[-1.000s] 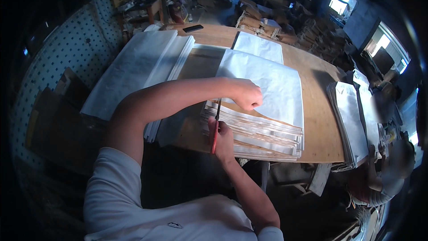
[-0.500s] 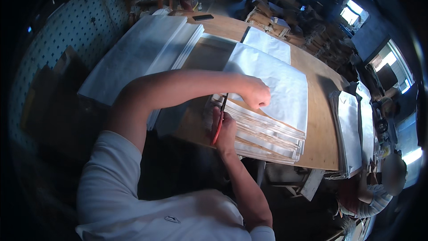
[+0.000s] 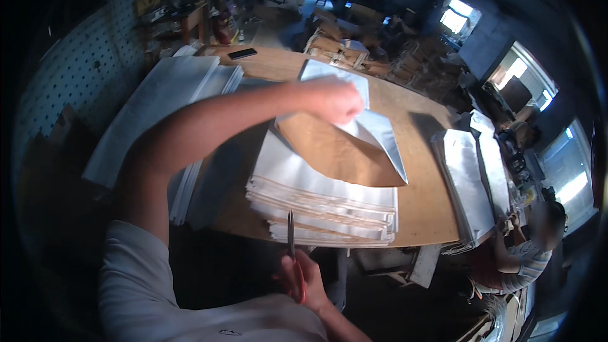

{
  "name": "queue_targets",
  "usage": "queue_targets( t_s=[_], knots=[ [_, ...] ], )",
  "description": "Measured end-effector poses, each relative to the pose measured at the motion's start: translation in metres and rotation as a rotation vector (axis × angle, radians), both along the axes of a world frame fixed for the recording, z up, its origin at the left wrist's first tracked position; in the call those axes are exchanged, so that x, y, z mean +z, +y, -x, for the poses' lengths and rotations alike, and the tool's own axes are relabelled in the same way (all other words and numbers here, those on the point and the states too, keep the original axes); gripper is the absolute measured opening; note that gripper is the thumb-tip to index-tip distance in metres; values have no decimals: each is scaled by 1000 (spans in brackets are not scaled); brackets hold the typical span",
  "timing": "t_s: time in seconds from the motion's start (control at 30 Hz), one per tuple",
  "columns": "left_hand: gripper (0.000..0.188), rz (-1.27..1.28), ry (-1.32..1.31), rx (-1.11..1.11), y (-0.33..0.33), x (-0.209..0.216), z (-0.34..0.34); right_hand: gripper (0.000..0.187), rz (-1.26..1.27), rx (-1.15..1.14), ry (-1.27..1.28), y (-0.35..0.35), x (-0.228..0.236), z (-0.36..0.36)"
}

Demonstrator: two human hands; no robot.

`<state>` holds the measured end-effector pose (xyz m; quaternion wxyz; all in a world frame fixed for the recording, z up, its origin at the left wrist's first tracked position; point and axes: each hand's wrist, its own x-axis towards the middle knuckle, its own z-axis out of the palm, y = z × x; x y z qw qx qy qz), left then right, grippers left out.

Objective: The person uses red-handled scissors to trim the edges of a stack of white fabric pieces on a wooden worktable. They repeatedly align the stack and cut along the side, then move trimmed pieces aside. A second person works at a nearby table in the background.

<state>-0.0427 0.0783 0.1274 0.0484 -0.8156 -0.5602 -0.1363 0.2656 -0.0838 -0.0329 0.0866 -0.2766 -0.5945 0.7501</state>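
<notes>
At left, a white stack [image 3: 155,98] lies on the counter [image 3: 427,177]. Next, the person's right hand [image 3: 310,278] grips red-handled scissors [image 3: 291,240], blades apart from the central stack [image 3: 323,215]. Above this stack, the left hand [image 3: 339,100] is closed on a lifted sheet [image 3: 342,152], brown side showing. Rightward, another white stack [image 3: 467,180] lies near a co-worker [image 3: 529,259].

Sheet stacks [image 3: 326,206], a wooden table [image 3: 417,145] and piled bundles [image 3: 335,50] mark a workshop.

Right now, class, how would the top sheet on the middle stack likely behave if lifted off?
The top sheet is probably floppy: it curls back, showing its brown side. It is likely light, since the left hand alone appears to raise it.
</notes>
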Motion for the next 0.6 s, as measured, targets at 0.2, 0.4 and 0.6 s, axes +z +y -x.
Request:
queue_targets(
  t_s=[0.2, 0.4, 0.6],
  knots=[
    [21, -465, 305, 770, 84, 108, 74, 45, -29, 19, 129, 14, 12, -9],
    [36, 28, -301, -87, 42, -13, -23, 56, 25, -181, 215, 48, -4, -45],
    [99, 415, -179, 125, -81, -119, -41, 61, 348, -147, 317, 78, -20, -26]
  ],
)
